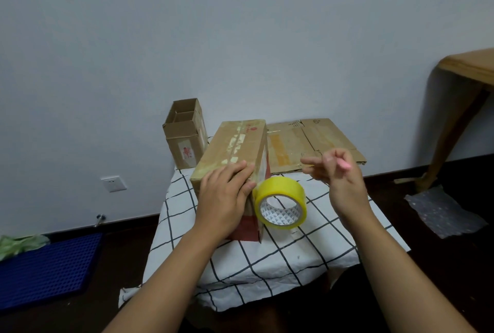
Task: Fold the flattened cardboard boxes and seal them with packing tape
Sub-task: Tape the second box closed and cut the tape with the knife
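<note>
Yellow packing tape (279,201) hangs against the side of the folded cardboard box (235,151) on the checked counter (267,258). The box top is pressed by the flat left hand (224,199); a small pink object (344,163) is pinched in the right hand (339,175). If the pressing grip slackens, the tape could probably peel and the roll drop.

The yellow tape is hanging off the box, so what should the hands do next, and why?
Probably cut it free. The tape roll hangs beside the folded box, the left hand presses flat on its top, and the right hand holds a pink tool, maybe a cutter.
</note>
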Demonstrator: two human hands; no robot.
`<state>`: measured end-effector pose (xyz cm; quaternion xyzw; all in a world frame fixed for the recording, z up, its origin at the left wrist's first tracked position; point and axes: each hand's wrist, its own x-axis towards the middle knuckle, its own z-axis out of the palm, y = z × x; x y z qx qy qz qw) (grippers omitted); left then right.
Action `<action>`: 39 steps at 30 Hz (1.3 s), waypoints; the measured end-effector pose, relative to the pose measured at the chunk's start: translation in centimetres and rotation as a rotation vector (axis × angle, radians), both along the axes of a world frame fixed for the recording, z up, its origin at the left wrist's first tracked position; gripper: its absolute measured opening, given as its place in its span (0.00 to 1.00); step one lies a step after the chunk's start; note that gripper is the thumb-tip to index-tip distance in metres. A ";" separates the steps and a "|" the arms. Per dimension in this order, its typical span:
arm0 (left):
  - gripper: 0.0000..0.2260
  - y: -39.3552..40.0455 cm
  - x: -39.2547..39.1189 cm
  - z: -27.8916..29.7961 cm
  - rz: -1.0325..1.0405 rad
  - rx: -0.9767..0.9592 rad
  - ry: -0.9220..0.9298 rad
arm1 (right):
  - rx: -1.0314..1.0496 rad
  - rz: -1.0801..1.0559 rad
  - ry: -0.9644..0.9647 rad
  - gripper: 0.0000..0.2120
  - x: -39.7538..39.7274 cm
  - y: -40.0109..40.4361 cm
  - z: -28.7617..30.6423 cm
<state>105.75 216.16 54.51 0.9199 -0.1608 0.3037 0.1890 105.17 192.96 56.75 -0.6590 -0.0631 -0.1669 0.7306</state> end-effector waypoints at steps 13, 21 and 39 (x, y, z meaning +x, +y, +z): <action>0.20 0.0 -0.4 0.1 -0.004 0.027 0.045 | 0.190 0.102 0.159 0.12 1.3 4.6 2.0; 0.20 -0.2 -0.6 0.3 -0.002 -0.001 0.043 | 0.119 0.070 0.155 0.16 1.4 4.7 1.4; 0.21 -0.5 -0.3 -0.1 0.019 -0.009 -0.046 | -0.043 0.065 0.255 0.11 3.2 5.5 2.5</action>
